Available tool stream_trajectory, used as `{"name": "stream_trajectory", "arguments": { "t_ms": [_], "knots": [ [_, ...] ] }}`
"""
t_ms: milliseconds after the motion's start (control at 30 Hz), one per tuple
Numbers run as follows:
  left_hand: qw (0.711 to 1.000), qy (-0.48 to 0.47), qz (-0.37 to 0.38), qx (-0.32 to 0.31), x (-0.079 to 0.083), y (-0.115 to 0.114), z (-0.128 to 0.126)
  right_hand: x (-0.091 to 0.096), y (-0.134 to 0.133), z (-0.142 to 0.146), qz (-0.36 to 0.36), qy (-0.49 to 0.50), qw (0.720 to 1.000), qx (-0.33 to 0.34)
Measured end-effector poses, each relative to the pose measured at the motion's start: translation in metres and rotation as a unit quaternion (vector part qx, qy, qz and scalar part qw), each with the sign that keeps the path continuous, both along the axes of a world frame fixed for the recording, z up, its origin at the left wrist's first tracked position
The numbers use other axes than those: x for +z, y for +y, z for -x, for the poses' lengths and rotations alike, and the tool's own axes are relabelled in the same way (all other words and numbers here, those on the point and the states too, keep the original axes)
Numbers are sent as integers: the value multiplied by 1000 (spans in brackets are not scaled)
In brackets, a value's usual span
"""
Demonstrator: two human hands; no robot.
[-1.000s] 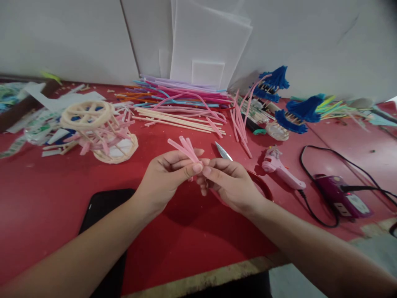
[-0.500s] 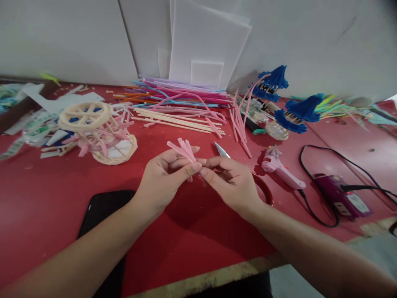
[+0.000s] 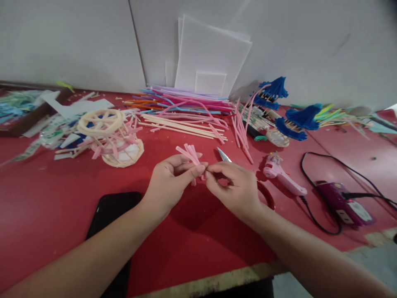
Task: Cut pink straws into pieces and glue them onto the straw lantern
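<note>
My left hand (image 3: 172,178) is closed around a small bunch of short pink pipe cleaner pieces (image 3: 190,154), pinched between thumb and fingers. Their upper ends fan out toward the wall, and a few lower ends poke out under the thumb. Touching the left thumb tip, my right hand (image 3: 234,184) has its thumb and index finger pinched together; what lies between them is too small to tell. Scissors (image 3: 223,155) lie just beyond the right hand, blades showing, with a red handle (image 3: 267,194) partly hidden behind the wrist.
A black phone (image 3: 113,211) lies under my left forearm. Farther left stands a wheel-topped stick model (image 3: 101,123). Pipe cleaners (image 3: 186,99) and wooden sticks (image 3: 182,127) lie along the wall. On the right are blue-roofed models (image 3: 299,120), a pink glue gun (image 3: 285,178) and a purple power strip (image 3: 344,203).
The view has shifted, so everything sits slightly lower and mostly farther right. My right fingers have curled more and drawn slightly away from the bunch, which stays in my left hand.
</note>
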State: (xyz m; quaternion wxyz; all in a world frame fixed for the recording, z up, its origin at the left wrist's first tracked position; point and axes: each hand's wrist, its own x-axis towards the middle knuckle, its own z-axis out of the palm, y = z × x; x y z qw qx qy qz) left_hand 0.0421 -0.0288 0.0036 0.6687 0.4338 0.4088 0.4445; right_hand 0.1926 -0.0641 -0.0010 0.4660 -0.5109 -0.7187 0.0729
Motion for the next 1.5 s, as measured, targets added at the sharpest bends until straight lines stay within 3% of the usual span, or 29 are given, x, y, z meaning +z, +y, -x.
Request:
{"name": "stream_trajectory", "arguments": {
  "t_ms": [200,400,500,533,600,700,967,1033,1067,1167,1233,1333,1500],
  "knots": [
    [999,-36,30,14,-2,2,0,1,1,2,18,20,999,-25],
    [995,-73,63,15,-2,3,0,0,1,2,28,48,998,25],
    [994,-85,64,13,-2,3,0,0,2,1,118,135,983,44],
    [994,-89,62,12,-2,3,0,0,2,0,175,195,963,60],
    [993,-98,58,11,-1,3,1,-1,4,0,284,323,897,97],
    [992,-111,61,8,0,3,1,-3,6,1,360,442,809,143],
    [991,-120,56,-37,-1,2,2,4,8,2,478,541,669,177],
    [991,-114,51,-39,-2,2,2,3,7,1,474,524,686,176],
    [993,-105,46,-34,-2,2,2,3,6,1,452,499,720,169],
    [998,-59,14,-10,-3,2,2,1,1,0,305,340,884,96],
    [1000,-24,-12,1,-2,0,2,2,-2,0,194,212,957,40],
    [999,26,-39,5,1,-3,3,4,-4,1,88,85,992,15],
    [997,54,-45,16,3,-4,3,5,-3,0,-4,0,1000,8]
  ]
}}
